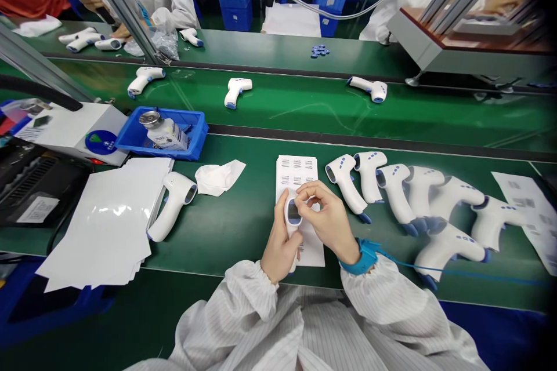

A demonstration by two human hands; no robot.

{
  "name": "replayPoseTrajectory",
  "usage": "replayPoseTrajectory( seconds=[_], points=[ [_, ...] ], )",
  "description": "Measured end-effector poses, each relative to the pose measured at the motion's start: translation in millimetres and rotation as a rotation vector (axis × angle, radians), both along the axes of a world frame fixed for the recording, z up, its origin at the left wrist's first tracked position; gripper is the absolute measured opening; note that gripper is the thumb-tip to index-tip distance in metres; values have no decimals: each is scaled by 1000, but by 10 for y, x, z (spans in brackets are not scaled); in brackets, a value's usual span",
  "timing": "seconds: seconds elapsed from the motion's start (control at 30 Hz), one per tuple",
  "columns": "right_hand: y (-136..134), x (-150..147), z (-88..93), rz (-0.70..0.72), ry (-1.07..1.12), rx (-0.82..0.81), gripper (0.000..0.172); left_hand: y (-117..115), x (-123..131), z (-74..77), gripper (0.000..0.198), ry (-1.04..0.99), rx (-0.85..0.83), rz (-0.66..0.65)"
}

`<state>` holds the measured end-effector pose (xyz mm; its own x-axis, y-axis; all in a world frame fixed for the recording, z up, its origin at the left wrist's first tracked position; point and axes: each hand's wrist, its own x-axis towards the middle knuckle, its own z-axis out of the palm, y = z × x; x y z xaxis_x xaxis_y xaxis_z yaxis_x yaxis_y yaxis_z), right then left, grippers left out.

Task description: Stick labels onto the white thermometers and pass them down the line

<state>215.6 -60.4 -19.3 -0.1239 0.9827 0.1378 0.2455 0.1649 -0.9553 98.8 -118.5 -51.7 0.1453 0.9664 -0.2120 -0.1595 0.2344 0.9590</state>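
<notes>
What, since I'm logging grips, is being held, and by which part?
A thermometer, held by the handle and side in the left hand; the right hand is at the screen's edge.

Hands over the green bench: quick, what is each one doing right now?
Left hand: closed, holding a white handheld device.
Right hand: partly closed, fingers at the device's display; whether they pinch anything cannot be told.

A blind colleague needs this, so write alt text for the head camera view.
A person's left hand holds a white plastic handheld device, the right hand at its dark rounded screen. Beneath lies a white printed paper sheet on a green tabletop; white gun-shaped plastic devices lie to the right.
</notes>
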Motion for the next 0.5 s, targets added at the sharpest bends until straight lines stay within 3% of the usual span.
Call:
replayPoseTrajectory(
  seconds=[0.33,0.5],
  points=[
    [-16,-18,-17,-20,3,4,10,-12,-6,41,67,-97,-49,-10],
    [-15,-28,-17,-27,-9,13,11,0,5,34,62,-24,-96,34]
  ],
)
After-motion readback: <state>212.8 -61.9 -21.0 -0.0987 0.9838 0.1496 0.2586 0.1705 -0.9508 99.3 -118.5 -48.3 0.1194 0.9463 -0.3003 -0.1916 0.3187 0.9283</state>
